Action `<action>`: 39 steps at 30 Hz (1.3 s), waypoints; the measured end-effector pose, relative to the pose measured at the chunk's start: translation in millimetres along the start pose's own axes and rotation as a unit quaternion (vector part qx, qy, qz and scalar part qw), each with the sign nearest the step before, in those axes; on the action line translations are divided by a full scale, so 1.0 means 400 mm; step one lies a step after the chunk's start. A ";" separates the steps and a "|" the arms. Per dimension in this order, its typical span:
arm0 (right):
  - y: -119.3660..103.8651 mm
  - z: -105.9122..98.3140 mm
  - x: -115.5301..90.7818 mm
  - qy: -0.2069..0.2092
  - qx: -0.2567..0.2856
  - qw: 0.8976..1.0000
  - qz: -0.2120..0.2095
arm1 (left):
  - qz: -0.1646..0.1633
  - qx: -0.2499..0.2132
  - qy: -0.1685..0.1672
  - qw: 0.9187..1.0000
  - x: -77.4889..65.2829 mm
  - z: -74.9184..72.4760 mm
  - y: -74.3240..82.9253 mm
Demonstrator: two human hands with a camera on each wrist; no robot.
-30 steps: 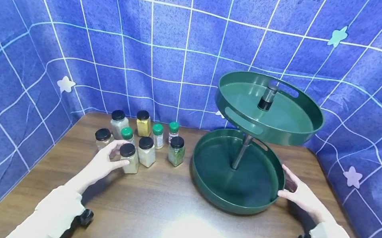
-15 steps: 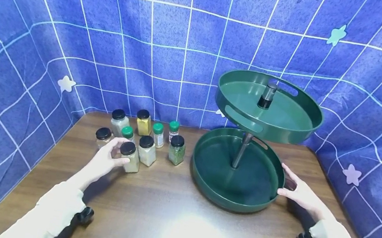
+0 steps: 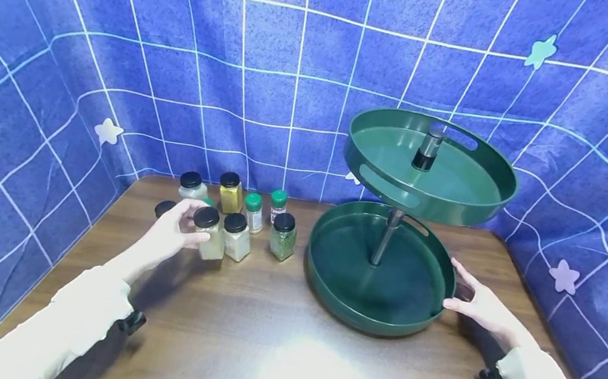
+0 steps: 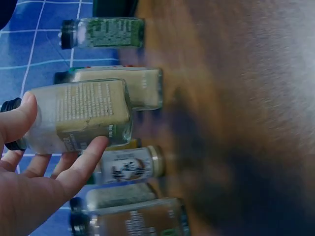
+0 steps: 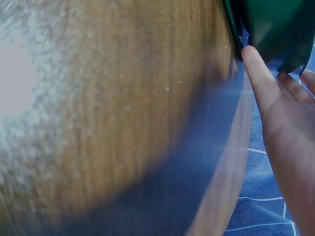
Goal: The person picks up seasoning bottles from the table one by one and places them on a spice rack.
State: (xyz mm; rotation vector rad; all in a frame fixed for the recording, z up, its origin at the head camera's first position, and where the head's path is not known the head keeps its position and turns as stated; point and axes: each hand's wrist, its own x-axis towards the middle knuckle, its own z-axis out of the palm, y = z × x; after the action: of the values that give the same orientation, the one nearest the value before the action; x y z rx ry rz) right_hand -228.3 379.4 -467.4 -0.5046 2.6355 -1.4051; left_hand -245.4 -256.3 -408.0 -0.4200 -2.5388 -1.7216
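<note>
A square glass spice jar [image 3: 211,244] with a black lid and tan powder inside is held in my left hand [image 3: 166,237]. In the left wrist view, the thumb lies near the neck of the jar and the fingers support its other side; the jar is raised beside its neighbours. My right hand [image 3: 487,308] is at the right outer wall of the lower round green tray [image 3: 348,312], thumb and fingers spread along it. The right wrist view shows the thumb tip against the green wall. An upper green tray [image 3: 439,210] sits above on a metal post [image 3: 386,239].
Several other spice jars stand close together at the back left, including a green-herb jar [image 3: 282,241], a white-powder jar [image 3: 237,243], a yellow jar [image 3: 231,196] and a green-capped bottle [image 3: 253,216]. A blue star-patterned cloth [image 3: 277,39] hangs behind the wooden table [image 3: 216,331].
My left hand has lifted the tan-powder jar slightly up off its spot, covering more of the jars behind. The right hand stays at the lower tray's wall.
</note>
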 end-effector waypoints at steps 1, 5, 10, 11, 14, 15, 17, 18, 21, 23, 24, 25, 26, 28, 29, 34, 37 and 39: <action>-0.001 -0.001 -0.001 0.000 0.001 1.000 -0.001 | -0.004 0.004 -0.002 1.000 0.004 -0.003 0.011; -0.003 -0.003 -0.001 0.001 -0.002 1.000 -0.007 | -0.012 0.026 -0.008 1.000 0.015 -0.011 0.049; -0.001 0.000 0.000 -0.002 0.001 1.000 -0.010 | -0.018 0.035 -0.014 0.999 0.023 -0.021 0.086; 0.000 0.001 0.000 -0.002 0.002 1.000 -0.009 | -0.018 0.034 -0.017 0.999 0.025 -0.022 0.094; 0.000 0.003 0.000 -0.003 0.004 1.000 -0.006 | -0.012 0.035 -0.026 0.999 0.031 -0.027 0.118; 0.000 0.003 0.000 -0.001 0.001 1.000 -0.006 | -0.012 0.037 -0.027 0.999 0.033 -0.028 0.125; -0.001 0.002 0.000 0.000 -0.006 1.000 -0.008 | -0.009 0.045 -0.027 0.999 0.038 -0.029 0.139; -0.001 0.001 0.000 0.000 -0.009 1.000 -0.010 | -0.009 0.048 -0.027 0.998 0.040 -0.030 0.146; 0.001 0.000 -0.001 0.003 -0.016 1.000 -0.016 | -0.015 0.058 -0.027 0.998 0.046 -0.030 0.166; 0.003 0.001 -0.001 0.004 -0.015 1.000 -0.019 | -0.020 0.062 -0.030 0.997 0.049 -0.029 0.181; 0.003 0.002 -0.002 0.003 -0.013 1.000 -0.021 | -0.022 0.065 -0.032 0.997 0.051 -0.029 0.189; 0.003 0.002 -0.001 0.005 -0.012 1.000 -0.021 | -0.023 0.069 -0.033 0.997 0.052 -0.028 0.196; 0.003 0.003 -0.001 0.006 -0.011 1.000 -0.022 | -0.024 0.070 -0.036 0.997 0.054 -0.028 0.203; 0.002 0.004 0.000 0.006 -0.010 1.000 -0.024 | -0.026 0.067 -0.039 0.997 0.058 -0.026 0.215; 0.001 0.004 0.001 0.005 -0.010 1.000 -0.025 | -0.027 0.067 -0.040 0.997 0.061 -0.025 0.221; -0.002 0.005 0.001 0.005 -0.011 1.000 -0.029 | -0.030 0.046 -0.050 0.997 0.077 -0.014 0.250; 0.000 0.005 -0.001 0.007 -0.005 1.000 -0.025 | -0.023 0.040 -0.056 0.997 0.089 -0.004 0.269; 0.002 0.004 -0.001 0.006 -0.001 1.000 -0.026 | -0.019 0.041 -0.062 0.997 0.097 0.004 0.282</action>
State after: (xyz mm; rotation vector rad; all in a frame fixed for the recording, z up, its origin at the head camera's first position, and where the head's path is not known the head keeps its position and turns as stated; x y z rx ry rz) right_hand -227.5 378.6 -469.0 -0.5711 2.6524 -1.4232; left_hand -254.5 -208.2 -299.3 -0.4928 -2.7098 -1.6450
